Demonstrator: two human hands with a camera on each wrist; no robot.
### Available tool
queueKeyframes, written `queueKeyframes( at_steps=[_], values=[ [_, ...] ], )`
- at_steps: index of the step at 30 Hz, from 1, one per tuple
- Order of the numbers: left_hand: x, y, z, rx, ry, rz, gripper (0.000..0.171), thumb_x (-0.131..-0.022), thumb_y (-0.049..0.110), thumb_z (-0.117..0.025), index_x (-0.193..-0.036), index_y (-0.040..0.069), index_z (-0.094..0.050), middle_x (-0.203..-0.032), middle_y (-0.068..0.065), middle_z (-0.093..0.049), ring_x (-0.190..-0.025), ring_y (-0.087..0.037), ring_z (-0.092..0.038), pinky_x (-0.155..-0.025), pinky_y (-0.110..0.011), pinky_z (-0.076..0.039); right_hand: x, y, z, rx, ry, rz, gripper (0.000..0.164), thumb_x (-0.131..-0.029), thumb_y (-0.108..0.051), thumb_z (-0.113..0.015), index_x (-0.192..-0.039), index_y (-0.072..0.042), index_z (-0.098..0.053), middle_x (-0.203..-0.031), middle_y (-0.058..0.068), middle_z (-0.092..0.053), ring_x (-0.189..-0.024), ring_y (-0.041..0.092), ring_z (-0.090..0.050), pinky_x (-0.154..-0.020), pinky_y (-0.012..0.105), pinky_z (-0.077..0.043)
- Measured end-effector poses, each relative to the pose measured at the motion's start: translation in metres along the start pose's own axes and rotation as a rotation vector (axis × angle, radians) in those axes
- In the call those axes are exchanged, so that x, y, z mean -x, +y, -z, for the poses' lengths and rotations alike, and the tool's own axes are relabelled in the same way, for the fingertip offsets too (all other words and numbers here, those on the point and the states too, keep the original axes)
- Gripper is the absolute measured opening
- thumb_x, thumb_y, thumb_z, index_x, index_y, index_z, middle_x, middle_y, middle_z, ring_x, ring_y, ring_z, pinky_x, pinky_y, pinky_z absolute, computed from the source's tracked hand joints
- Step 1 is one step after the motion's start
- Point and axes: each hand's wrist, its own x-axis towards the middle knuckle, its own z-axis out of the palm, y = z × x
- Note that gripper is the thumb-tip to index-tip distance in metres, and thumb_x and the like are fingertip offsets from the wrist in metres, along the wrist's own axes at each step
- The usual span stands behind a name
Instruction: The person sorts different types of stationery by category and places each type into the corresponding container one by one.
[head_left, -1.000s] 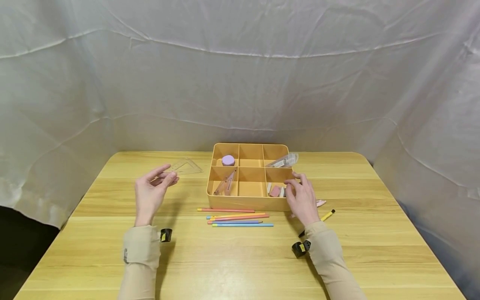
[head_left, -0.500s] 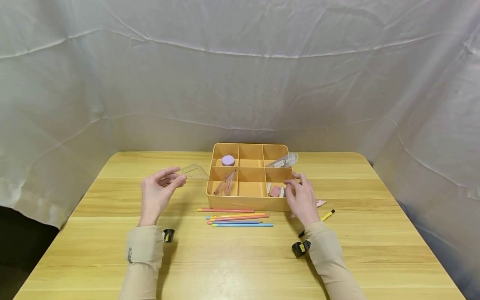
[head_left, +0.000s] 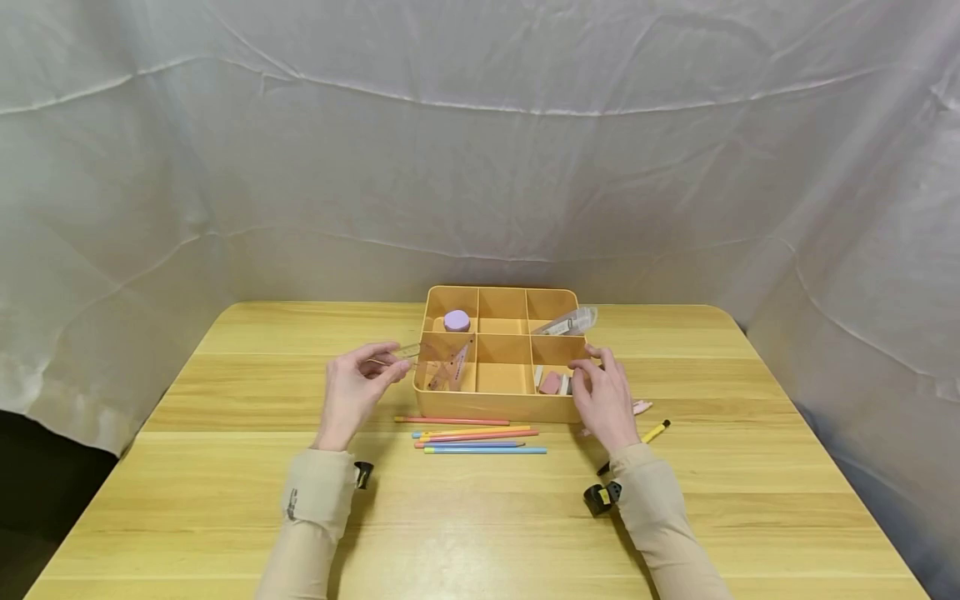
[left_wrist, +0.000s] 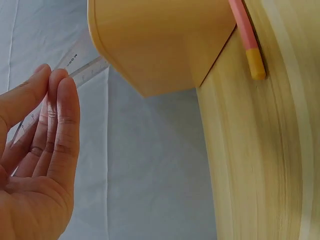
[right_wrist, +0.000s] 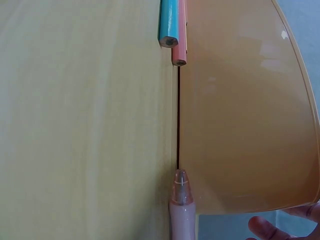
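My left hand (head_left: pixel 356 392) pinches a clear set square (left_wrist: pixel 90 70) between thumb and fingertips. The set square reaches over the left rim of an orange divided box (head_left: pixel 495 407). Inside the front left compartment lie see-through, pinkish triangular rulers (head_left: pixel 456 371). My right hand (head_left: pixel 606 402) is at the box's front right corner, fingers loosely bent near the rim. Beside its fingertips, a pink eraser (head_left: pixel 551 382) and small white pieces lie in the front right compartment. Whether the right fingers touch the rim is hard to tell.
Several coloured pencils (head_left: pixel 480 434) lie before the box. A yellow-and-black pen (head_left: pixel 656 430) and a pale pink pen (right_wrist: pixel 182 220) are near the right hand. The back compartments hold a lilac rounded object (head_left: pixel 456 321) and a clear plastic packet (head_left: pixel 573 322).
My left hand has moved right with the set square, from beside the box to its left rim. The right hand, box and pencils have stayed in place.
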Motion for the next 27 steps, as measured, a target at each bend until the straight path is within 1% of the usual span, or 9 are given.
queueKeyframes(
  at_steps=[3,9,12,17,20,23,27],
  values=[
    [0.0007,0.002,-0.0029,-0.022,-0.007,0.008,0.033,-0.085,0.012,-0.08,-0.115,-0.002,-0.073,-0.093,-0.019,-0.076,-0.081,-0.028,-0.076,-0.068,-0.011,-0.055,-0.0001,0.0003,0.0001,0.001,-0.001,-0.001,0.027,-0.1,-0.014,-0.053,-0.112,0.0,-0.072,-0.144,0.02,-0.051,-0.124,0.044,-0.051,-0.101,0.057,-0.044],
    [0.0013,0.0032,-0.0062,-0.063,-0.026,-0.006,0.032,-0.086,0.013,-0.08,-0.114,-0.002,-0.073,-0.094,-0.018,-0.076,-0.083,-0.03,-0.075,-0.07,-0.012,-0.055,-0.0007,0.0007,-0.0002,0.002,-0.001,-0.002,0.027,-0.1,-0.014,-0.053,-0.112,0.0,-0.072,-0.144,0.021,-0.052,-0.124,0.044,-0.051,-0.101,0.057,-0.045],
    [0.0015,0.0027,-0.0071,-0.079,-0.044,0.004,0.03,-0.087,0.014,-0.079,-0.113,-0.001,-0.074,-0.096,-0.017,-0.077,-0.084,-0.029,-0.075,-0.071,-0.013,-0.055,-0.0007,0.001,-0.0006,0.006,-0.002,-0.002,0.027,-0.1,-0.014,-0.053,-0.112,0.0,-0.072,-0.144,0.021,-0.052,-0.125,0.044,-0.051,-0.102,0.057,-0.044],
    [0.0018,0.0016,-0.0087,-0.09,-0.075,0.021,0.02,-0.092,0.015,-0.074,-0.107,0.002,-0.076,-0.095,-0.016,-0.078,-0.08,-0.024,-0.074,-0.067,-0.016,-0.054,-0.0004,0.0006,-0.0005,0.006,-0.009,-0.006,0.027,-0.1,-0.014,-0.052,-0.113,0.0,-0.072,-0.144,0.02,-0.051,-0.126,0.044,-0.05,-0.104,0.057,-0.043],
    [0.0019,0.0008,-0.0092,-0.091,-0.081,0.017,0.018,-0.094,0.015,-0.072,-0.105,0.002,-0.076,-0.094,-0.016,-0.078,-0.077,-0.023,-0.074,-0.066,-0.017,-0.053,-0.0003,0.0006,-0.0004,0.007,-0.009,-0.005,0.028,-0.101,-0.014,-0.052,-0.113,0.0,-0.072,-0.144,0.02,-0.051,-0.126,0.044,-0.05,-0.103,0.057,-0.044],
    [0.0018,0.0001,-0.0094,-0.1,-0.084,0.01,0.018,-0.095,0.015,-0.07,-0.106,0.003,-0.076,-0.095,-0.015,-0.078,-0.08,-0.023,-0.073,-0.068,-0.018,-0.054,-0.0001,0.0009,-0.0005,0.008,-0.006,-0.001,0.028,-0.101,-0.014,-0.052,-0.113,0.0,-0.072,-0.144,0.021,-0.051,-0.124,0.044,-0.051,-0.101,0.057,-0.045],
    [0.0022,-0.0011,-0.011,-0.112,-0.12,0.016,0.022,-0.096,0.016,-0.07,-0.111,0.001,-0.074,-0.102,-0.016,-0.075,-0.092,-0.029,-0.071,-0.081,-0.032,-0.06,-0.0001,0.0012,-0.0005,0.004,-0.008,-0.003,0.028,-0.101,-0.014,-0.052,-0.113,0.0,-0.072,-0.144,0.02,-0.051,-0.125,0.045,-0.05,-0.101,0.057,-0.045]
  ],
)
